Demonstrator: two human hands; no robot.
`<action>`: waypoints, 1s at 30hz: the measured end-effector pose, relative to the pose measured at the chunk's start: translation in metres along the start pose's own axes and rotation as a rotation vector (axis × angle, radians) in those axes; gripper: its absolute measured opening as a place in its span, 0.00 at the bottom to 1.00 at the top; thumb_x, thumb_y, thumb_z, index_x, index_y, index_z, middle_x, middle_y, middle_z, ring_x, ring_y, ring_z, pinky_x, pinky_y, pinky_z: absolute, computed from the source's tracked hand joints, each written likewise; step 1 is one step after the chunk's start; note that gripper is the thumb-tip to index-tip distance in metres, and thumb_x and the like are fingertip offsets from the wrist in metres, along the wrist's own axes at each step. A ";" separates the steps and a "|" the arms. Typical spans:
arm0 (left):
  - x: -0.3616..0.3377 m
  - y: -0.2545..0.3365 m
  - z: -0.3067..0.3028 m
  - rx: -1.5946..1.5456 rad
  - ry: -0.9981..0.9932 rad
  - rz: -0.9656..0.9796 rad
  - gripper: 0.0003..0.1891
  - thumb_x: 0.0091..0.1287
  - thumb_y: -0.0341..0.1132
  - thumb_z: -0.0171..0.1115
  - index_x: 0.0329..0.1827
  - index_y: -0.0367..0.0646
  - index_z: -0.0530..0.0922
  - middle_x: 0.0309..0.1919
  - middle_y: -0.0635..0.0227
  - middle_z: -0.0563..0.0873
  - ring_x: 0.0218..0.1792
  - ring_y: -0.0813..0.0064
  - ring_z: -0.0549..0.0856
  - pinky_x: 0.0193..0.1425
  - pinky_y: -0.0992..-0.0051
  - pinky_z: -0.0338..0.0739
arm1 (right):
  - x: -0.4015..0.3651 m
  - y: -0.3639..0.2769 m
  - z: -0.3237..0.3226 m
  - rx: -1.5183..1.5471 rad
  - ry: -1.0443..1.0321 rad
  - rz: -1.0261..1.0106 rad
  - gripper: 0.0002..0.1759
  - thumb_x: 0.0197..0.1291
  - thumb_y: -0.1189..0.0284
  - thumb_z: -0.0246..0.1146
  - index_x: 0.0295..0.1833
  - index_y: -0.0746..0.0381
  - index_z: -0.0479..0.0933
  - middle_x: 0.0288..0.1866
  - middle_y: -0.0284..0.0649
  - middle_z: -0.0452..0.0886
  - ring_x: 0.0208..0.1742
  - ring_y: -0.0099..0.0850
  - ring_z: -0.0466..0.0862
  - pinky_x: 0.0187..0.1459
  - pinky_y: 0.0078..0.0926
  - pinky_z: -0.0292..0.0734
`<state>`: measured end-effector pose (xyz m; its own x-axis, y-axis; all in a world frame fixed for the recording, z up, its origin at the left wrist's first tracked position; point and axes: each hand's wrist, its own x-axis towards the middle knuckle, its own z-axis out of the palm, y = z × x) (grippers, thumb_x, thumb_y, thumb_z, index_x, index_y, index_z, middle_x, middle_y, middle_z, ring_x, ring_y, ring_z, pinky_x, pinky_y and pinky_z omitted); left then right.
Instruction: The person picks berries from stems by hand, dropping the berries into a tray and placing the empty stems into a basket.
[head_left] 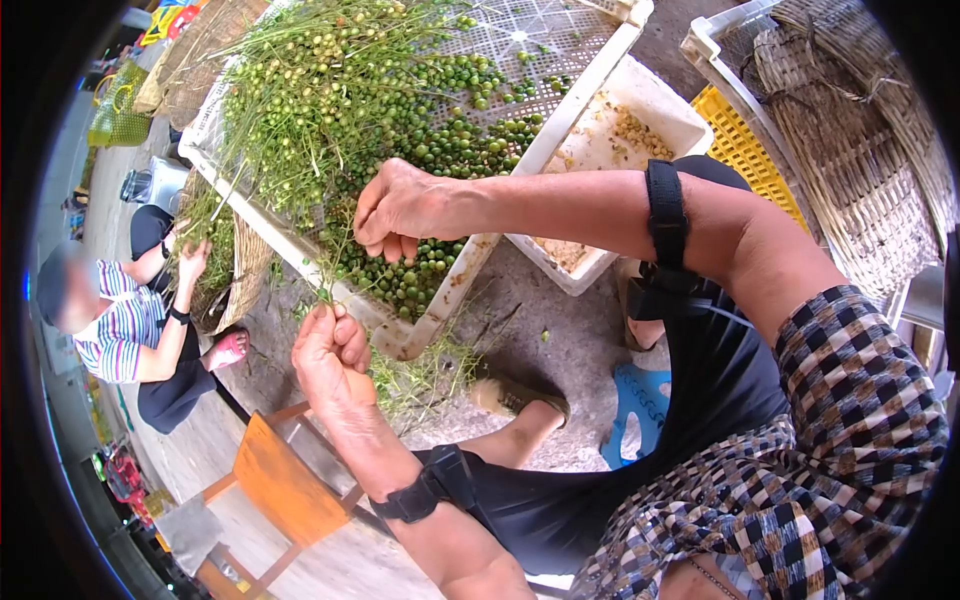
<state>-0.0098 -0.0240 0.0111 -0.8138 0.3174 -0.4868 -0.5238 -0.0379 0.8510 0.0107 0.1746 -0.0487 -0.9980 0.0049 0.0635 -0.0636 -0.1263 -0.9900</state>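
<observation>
My left hand [335, 355] is closed in a pinch on a thin green stem [326, 285] just outside the near corner of a white plastic crate [400, 345]. Over that corner, my right hand [400, 212] has its fingers curled inward; whatever lies between them is hidden. Loose small round green fruits [415, 280] cover the crate's bottom below it. A large heap of fruit-bearing stems [300, 130] fills the crate's left side, some yellowish among the green.
A white bin [690, 130] with pale scraps stands under the crate's right side. Stripped stems [430, 370] litter the floor. A wooden chair [285, 480] is at lower left. Another person [130, 340] handles stems at left. Woven baskets [830, 150] and a yellow crate [740, 140] are at right.
</observation>
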 end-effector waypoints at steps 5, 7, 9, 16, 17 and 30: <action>-0.001 0.002 0.002 0.040 -0.011 -0.003 0.07 0.60 0.33 0.54 0.29 0.38 0.71 0.14 0.76 0.66 0.12 0.86 0.61 0.13 0.85 0.49 | 0.020 0.023 -0.012 -0.017 0.001 -0.061 0.05 0.50 0.80 0.56 0.31 0.71 0.76 0.20 0.40 0.78 0.12 0.21 0.72 0.11 0.18 0.66; -0.002 0.001 0.006 0.076 -0.006 -0.002 0.07 0.60 0.32 0.54 0.29 0.37 0.71 0.14 0.75 0.66 0.12 0.87 0.61 0.12 0.86 0.48 | 0.025 0.031 -0.013 -0.006 0.033 -0.031 0.05 0.51 0.80 0.56 0.32 0.71 0.76 0.20 0.41 0.78 0.13 0.21 0.72 0.12 0.18 0.66; -0.001 -0.001 0.006 0.096 -0.036 -0.001 0.07 0.60 0.31 0.54 0.29 0.36 0.72 0.14 0.74 0.67 0.12 0.87 0.62 0.12 0.87 0.48 | 0.029 0.042 -0.012 0.146 0.091 0.088 0.04 0.52 0.80 0.56 0.33 0.70 0.75 0.20 0.40 0.76 0.13 0.20 0.70 0.11 0.19 0.64; -0.002 0.003 0.002 0.079 0.004 0.056 0.06 0.58 0.29 0.56 0.29 0.33 0.72 0.14 0.73 0.69 0.11 0.87 0.62 0.11 0.88 0.50 | 0.019 -0.017 -0.036 0.445 -0.045 0.311 0.05 0.53 0.81 0.54 0.36 0.70 0.72 0.20 0.39 0.74 0.11 0.16 0.64 0.10 0.14 0.55; -0.004 0.003 0.002 0.094 -0.012 0.058 0.06 0.57 0.29 0.57 0.29 0.33 0.72 0.14 0.73 0.69 0.11 0.87 0.62 0.11 0.88 0.50 | 0.016 -0.019 -0.043 0.502 -0.052 0.250 0.07 0.51 0.83 0.52 0.36 0.72 0.72 0.21 0.41 0.76 0.12 0.17 0.66 0.10 0.14 0.56; -0.009 0.002 0.015 0.266 -0.023 0.058 0.06 0.57 0.29 0.57 0.26 0.35 0.73 0.12 0.77 0.67 0.10 0.89 0.60 0.12 0.88 0.47 | 0.002 -0.028 -0.027 -0.183 -0.311 0.048 0.10 0.48 0.68 0.62 0.23 0.63 0.75 0.18 0.32 0.72 0.14 0.18 0.65 0.14 0.19 0.56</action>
<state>-0.0001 -0.0123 0.0201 -0.8331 0.3435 -0.4335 -0.3893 0.1926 0.9007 0.0102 0.2053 -0.0246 -0.9531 -0.3018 0.0239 -0.0444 0.0612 -0.9971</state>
